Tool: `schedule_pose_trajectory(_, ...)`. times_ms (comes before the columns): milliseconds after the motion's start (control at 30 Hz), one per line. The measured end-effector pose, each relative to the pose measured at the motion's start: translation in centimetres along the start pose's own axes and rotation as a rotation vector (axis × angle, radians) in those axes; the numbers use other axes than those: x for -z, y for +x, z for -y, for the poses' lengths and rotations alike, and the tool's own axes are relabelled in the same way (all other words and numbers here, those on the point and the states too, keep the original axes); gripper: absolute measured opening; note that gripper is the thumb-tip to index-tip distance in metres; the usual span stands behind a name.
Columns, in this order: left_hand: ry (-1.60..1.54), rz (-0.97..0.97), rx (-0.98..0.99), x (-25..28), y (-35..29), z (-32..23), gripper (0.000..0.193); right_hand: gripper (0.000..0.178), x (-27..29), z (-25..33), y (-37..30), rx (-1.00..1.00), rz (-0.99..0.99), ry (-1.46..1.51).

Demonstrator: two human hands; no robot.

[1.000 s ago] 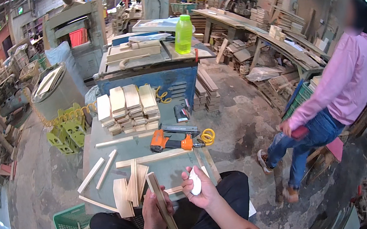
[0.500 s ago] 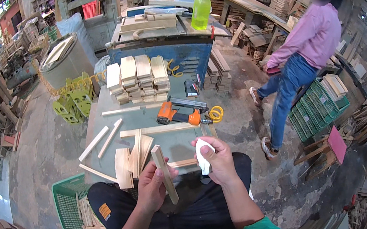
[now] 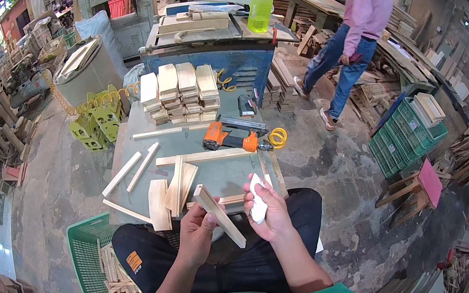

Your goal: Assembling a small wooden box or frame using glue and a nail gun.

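One squared strip of pale wood (image 3: 221,217) is pinched in the left hand (image 3: 195,238), thumb against its side; from my end I read it as tilted, upper end to eleven o'clock, lower to five. The right hand (image 3: 274,217) is curled round a smooth white object (image 3: 258,204), rounded and elongated; I can't tell whether it is a bottle. The two are apart, side by side. At ten o'clock from the strip I have thin, curved-edged boards (image 3: 159,204) overlapping on the matte grey-green tabletop (image 3: 179,144), with slim straight battens (image 3: 122,174) near them. Just past twelve lies an orange-and-black nail gun (image 3: 233,139), a coiled yellow hose (image 3: 277,137) beside it. Farther off, toward eleven-thirty, I see blocky piles of flat wooden pieces (image 3: 180,94). Between eight and nine stands a green mesh plastic basket (image 3: 87,280) of rough wood strips. Toward one-thirty, a person in a pink shirt (image 3: 369,8) is mid-stride on blotchy, worn concrete (image 3: 340,191).
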State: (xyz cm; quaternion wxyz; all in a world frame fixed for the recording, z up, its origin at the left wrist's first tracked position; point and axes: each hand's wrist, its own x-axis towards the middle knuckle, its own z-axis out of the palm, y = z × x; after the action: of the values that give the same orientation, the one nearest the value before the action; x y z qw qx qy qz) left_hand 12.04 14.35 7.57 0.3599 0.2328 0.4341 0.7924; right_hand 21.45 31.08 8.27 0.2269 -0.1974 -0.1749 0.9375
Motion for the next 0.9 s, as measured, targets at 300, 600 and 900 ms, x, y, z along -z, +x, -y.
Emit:
schedule_pose_trajectory(300,0.002,0.051,0.024,0.0,-0.3,-1.1,0.048,0.024,-4.2,2.4,0.5,0.180,0.276,-0.298)
schedule_pose_trajectory(600,-0.326,0.208,0.069,-4.9,4.9,0.0,0.052,0.031,-4.8,6.2,5.0,1.003,0.321,-1.327)
schedule_pose_trajectory(900,-0.048,0.185,0.266,-10.0,10.3,4.5,0.046,0.073,3.3,37.6,27.9,0.696,-0.535,-1.660)
